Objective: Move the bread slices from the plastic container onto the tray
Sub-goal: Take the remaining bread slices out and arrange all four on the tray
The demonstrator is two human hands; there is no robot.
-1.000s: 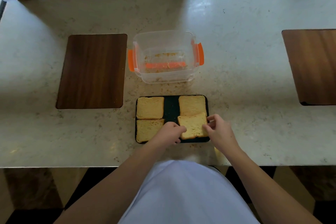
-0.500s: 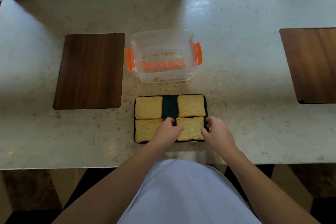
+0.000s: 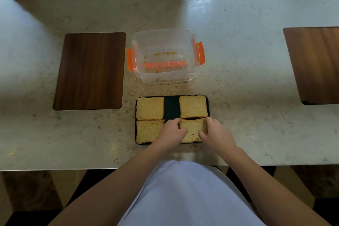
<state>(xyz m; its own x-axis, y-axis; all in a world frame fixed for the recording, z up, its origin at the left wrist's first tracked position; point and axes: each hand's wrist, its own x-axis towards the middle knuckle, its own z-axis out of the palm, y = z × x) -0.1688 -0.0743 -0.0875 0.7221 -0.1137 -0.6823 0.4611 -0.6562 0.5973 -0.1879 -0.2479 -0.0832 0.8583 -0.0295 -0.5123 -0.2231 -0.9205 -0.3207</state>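
Bread slices [image 3: 150, 108], four, flat on black tray [image 3: 171, 108] at frame centre. Lower-right slice [image 3: 192, 130] pinched between left hand [image 3: 169, 134] and right hand [image 3: 215, 134], fingers curled on its edges. Above, plastic container [image 3: 165, 57] holding only crumbs.

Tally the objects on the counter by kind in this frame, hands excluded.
Bread slices: 4
Tray: 1
Plastic container: 1
Wooden boards: 2
Total: 8
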